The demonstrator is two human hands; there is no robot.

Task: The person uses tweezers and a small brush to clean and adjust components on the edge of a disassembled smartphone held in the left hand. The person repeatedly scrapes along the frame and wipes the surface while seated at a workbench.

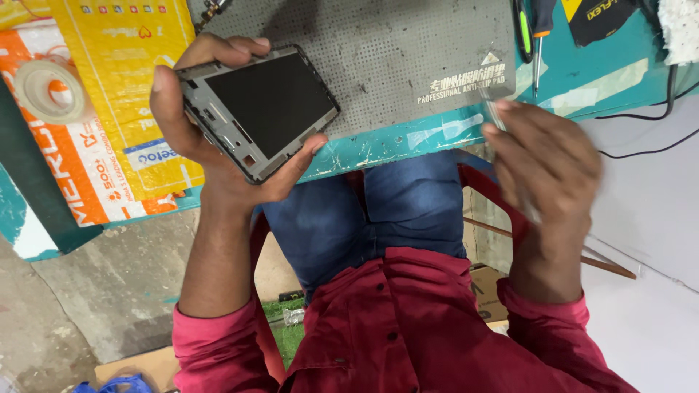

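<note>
- The teal bench point(378, 145) carries a grey perforated mat point(393, 51).
- A tape roll point(49, 91) lies on a yellow-orange packet point(116, 87).
- Screwdrivers point(535, 36) and black cables point(641, 116) lie beside the mat.

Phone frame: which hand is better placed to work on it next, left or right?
Right, probably. The left hand already grips the phone frame; the right hand is off it, pinching a thin metal tool.

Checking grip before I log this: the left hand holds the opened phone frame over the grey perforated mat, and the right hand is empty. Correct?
Not quite. The right hand is not empty: the head view shows it pinching a thin metal tool. The left hand does hold the phone frame over the grey mat.
</note>
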